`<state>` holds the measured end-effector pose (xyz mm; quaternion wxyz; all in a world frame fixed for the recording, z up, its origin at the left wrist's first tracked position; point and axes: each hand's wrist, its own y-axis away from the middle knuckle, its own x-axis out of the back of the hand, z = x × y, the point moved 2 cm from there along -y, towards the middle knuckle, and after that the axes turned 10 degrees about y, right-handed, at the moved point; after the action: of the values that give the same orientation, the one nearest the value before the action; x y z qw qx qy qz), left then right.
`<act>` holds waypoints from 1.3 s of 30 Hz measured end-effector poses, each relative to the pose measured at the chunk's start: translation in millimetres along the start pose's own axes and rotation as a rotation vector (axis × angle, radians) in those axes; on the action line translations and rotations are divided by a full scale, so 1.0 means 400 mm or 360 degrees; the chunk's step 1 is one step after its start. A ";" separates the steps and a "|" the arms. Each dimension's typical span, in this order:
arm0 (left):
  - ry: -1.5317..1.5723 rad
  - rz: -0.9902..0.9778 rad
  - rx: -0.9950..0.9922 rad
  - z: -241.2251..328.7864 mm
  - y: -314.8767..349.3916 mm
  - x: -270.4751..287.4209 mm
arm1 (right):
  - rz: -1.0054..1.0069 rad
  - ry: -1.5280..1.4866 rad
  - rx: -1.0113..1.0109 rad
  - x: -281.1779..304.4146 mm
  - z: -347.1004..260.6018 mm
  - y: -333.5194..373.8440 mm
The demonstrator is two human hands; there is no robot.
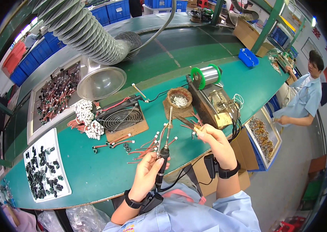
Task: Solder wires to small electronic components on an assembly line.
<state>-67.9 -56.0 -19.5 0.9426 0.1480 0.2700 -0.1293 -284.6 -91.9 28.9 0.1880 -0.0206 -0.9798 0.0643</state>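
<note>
One green workbench [94, 172], grey floor [283, 166] beside; left grip [146, 171] closed around soldering iron [165, 153], right grip [216, 140] around tweezers [186, 122]

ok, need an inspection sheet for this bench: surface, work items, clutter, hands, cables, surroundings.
Surface: green benchtop, busy but with bare stretches.
Work items: soldering iron; slim tool, exact type unclear; solder spool; brown bowl holding silvery bits.
Clutter: loose red-wired connectors near a fan; small black parts scattered on a white tray.
Hands: left hand grips the iron's handle, tip pointing away from the body; right hand holds the slim tool.
Cables: black cable runs from the iron's rear end.
Surroundings: grey flexible duct overhead; co-worker in blue at right.
</note>
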 end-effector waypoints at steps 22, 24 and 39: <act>-0.0067 0.0025 -0.0022 -0.018 -0.009 0.017 | 0.0950 0.1917 0.0304 -0.131 -0.023 -0.079; -0.0076 0.0030 -0.0035 -0.013 -0.010 0.021 | 0.0942 0.1846 0.0359 -0.125 -0.045 -0.059; -0.0037 -0.0096 0.0031 0.000 -0.008 -0.002 | -0.0267 0.0433 -0.0026 0.022 -0.067 0.068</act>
<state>-69.6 -59.0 -19.8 0.9398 0.1475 0.2622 -0.1618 -282.2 -61.3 53.2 0.3235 0.0512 -0.9441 0.0372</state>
